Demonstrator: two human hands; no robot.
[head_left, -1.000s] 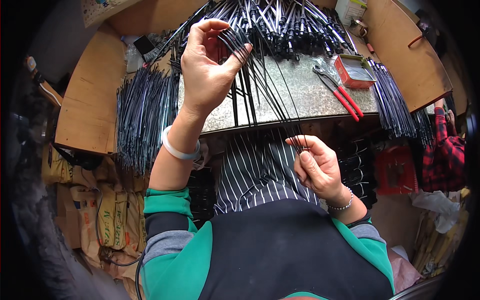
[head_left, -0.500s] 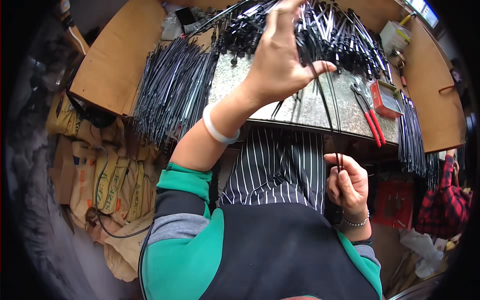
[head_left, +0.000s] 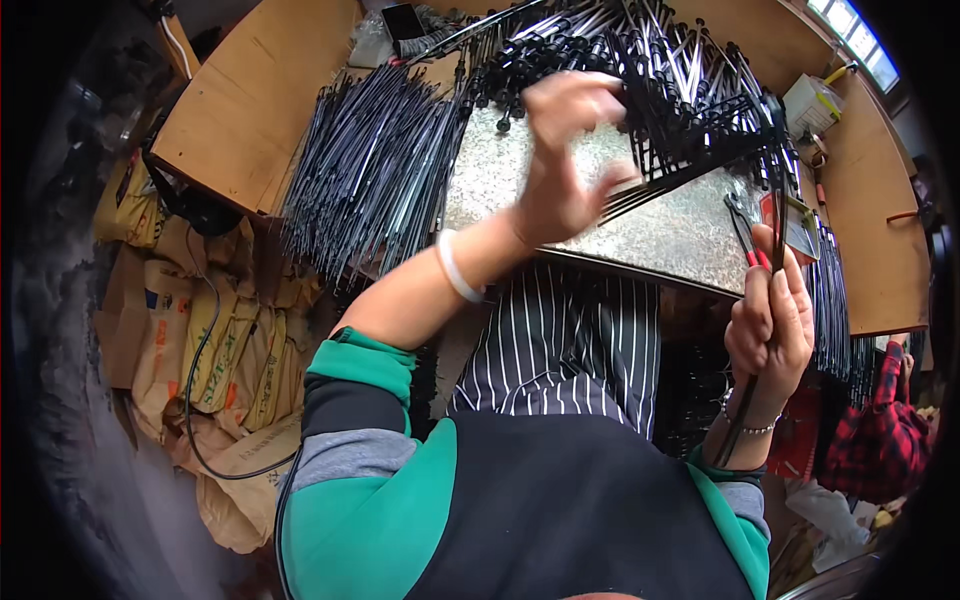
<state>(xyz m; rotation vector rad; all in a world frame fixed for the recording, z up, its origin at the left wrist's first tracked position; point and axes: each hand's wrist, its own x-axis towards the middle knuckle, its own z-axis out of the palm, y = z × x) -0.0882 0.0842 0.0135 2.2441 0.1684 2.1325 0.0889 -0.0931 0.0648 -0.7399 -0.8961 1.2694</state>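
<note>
My left hand [head_left: 570, 165], slightly blurred, is raised over the near part of the metal worktop [head_left: 490, 165]. Its thumb and fingers are apart, and nothing shows between them. My right hand [head_left: 768, 310] is closed around a thin bundle of long black rods [head_left: 779, 215], right of the worktop's front edge. The bundle passes down through the fist along my forearm. Other dark strands [head_left: 680, 178] slant, smeared by motion, from beside my left thumb up to the bundle's top. Pliers [head_left: 742, 228] with red handles lie just behind my right hand, partly hidden by it.
Black rods [head_left: 375, 165] lie in a thick pile on the left, overhanging the edge. More rods with black end fittings [head_left: 600, 40] are heaped at the back. A red box [head_left: 772, 212], wooden side panels [head_left: 250, 110] and hanging rods [head_left: 830, 290] stand around; sacks [head_left: 215, 355] sit lower left.
My right hand has moved up and right, and the rods in it now stand up past the fist. My left hand has come lower, away from the heap at the back.
</note>
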